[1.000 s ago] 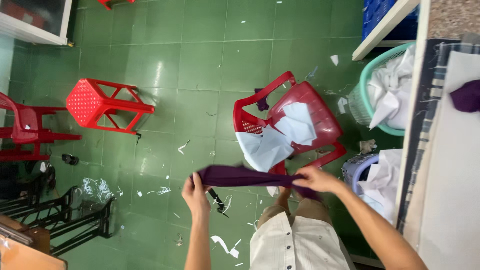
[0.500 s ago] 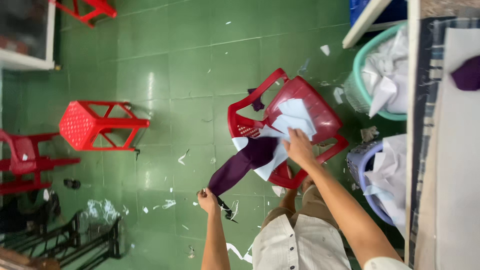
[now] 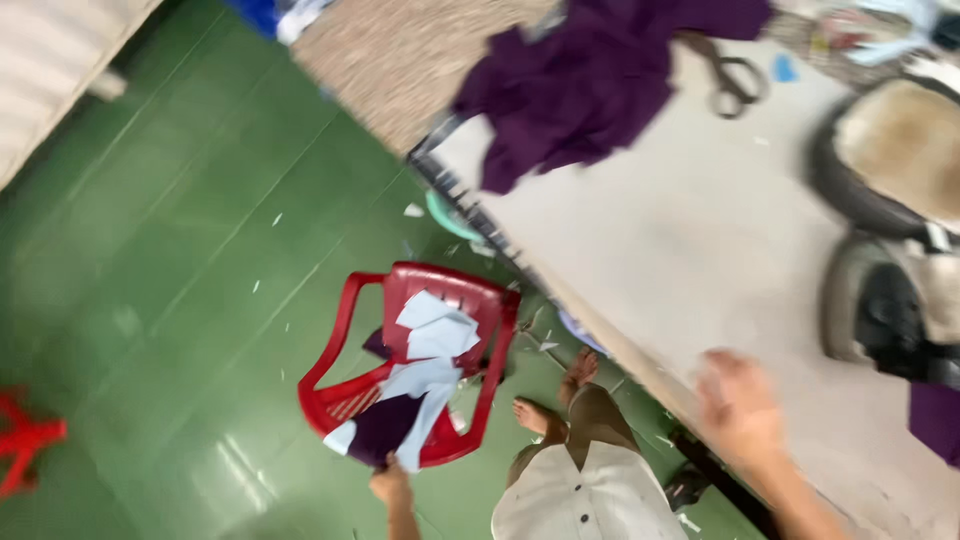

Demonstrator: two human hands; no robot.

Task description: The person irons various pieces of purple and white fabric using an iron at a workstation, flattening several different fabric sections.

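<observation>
Left hand (image 3: pixel 390 487) at the front edge of the red chair (image 3: pixel 352 310), touching purple cloth (image 3: pixel 385 425) among white pieces (image 3: pixel 438 335); grip too blurred to tell. Right hand (image 3: pixel 740 408) open over the pale table (image 3: pixel 660 250), holding nothing. Purple fabric (image 3: pixel 575 90) and scissors (image 3: pixel 735 75) at the table's far end.

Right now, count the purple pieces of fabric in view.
3. One large purple cloth lies on the table near the scissors; one purple piece sits on the red chair by the left hand; one at the table's right edge. More may be hidden.
</observation>
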